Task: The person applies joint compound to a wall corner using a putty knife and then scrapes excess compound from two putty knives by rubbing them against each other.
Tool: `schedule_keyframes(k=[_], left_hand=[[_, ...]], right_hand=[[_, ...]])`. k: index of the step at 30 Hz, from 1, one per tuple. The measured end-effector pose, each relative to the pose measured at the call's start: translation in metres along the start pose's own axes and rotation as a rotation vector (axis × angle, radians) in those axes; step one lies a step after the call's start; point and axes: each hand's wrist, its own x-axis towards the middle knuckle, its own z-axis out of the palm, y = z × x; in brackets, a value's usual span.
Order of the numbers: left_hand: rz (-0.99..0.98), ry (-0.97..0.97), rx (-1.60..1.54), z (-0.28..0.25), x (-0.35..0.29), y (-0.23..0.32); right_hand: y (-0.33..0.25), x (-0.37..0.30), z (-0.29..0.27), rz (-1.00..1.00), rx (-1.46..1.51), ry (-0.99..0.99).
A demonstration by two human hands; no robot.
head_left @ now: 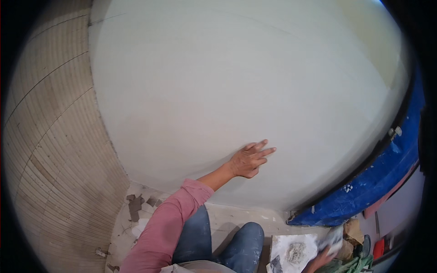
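My left hand (249, 160), in a pink sleeve, reaches out over the smooth off-white wall (218, 86). Two of its fingers stretch out and the others bend; nothing shows in it. Its fingers lie at or very near the wall, but I cannot tell how firmly they touch. Low on the right, my right hand (318, 260) is partly cut off by the frame edge. It closes on a whitish-grey thing (335, 240), smeared by motion, whose kind I cannot make out. Beside that hand lies a white board or tray (283, 245) with a grey rough patch.
Ribbed beige panelling (54, 150) meets the wall on the left. Dark scraps (134, 207) litter the floor at that corner. A paint-spotted blue sheet-like surface (350, 195) curves along the right. Near my right hand are a brown paper-like bag (353, 232) and green cloth (357, 265).
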Motion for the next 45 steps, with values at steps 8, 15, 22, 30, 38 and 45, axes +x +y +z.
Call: schedule_keyframes(k=[8, 15, 22, 30, 38, 45], left_hand=[[0.100, 0.175, 0.127, -0.054, -0.020, -0.049], [0.127, 0.152, -0.057, -0.053, -0.032, -0.058], [0.105, 0.218, -0.060, -0.050, -0.038, -0.062], [0.096, 0.328, -0.043, -0.025, -0.039, -0.057], [-0.002, 0.211, -0.059, -0.041, -0.037, -0.042], [-0.116, 0.113, -0.099, -0.040, -0.035, -0.021]], right_hand=[[-0.351, 0.057, 0.209, -0.428, 0.630, -0.399], [-0.481, 0.072, 0.328, -0.345, 1.002, -0.438], [-0.533, -0.039, 0.351, -0.772, 0.835, -0.342], [-0.556, -0.184, 0.378, -1.161, 0.762, -0.584], [-0.592, -0.232, 0.366, -1.368, 0.627, -0.903], [-0.635, -0.196, 0.366, -1.065, 0.861, -0.648]])
